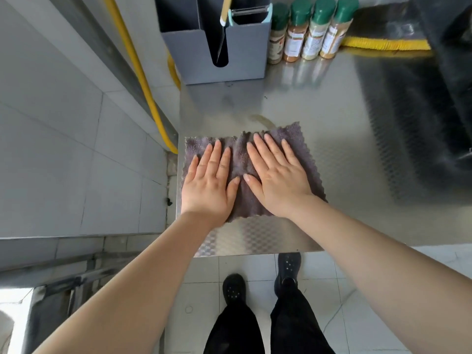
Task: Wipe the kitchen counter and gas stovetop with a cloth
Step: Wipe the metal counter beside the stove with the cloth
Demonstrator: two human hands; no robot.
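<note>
We press our left hand (208, 186) and right hand (277, 178) flat, fingers spread and gripping nothing, on the grey-purple scalloped microfibre cloth (242, 159), which lies at centre frame near the left edge of the shiny steel counter (344, 139).

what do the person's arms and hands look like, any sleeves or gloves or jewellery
Both forearms are bare right up to the frame edge, with no sleeves showing. The left hand and right hand wear no gloves, and no rings, watch or bracelets are visible. The fingernails are short and look unpainted. Nothing marks one arm apart from the other.
</note>
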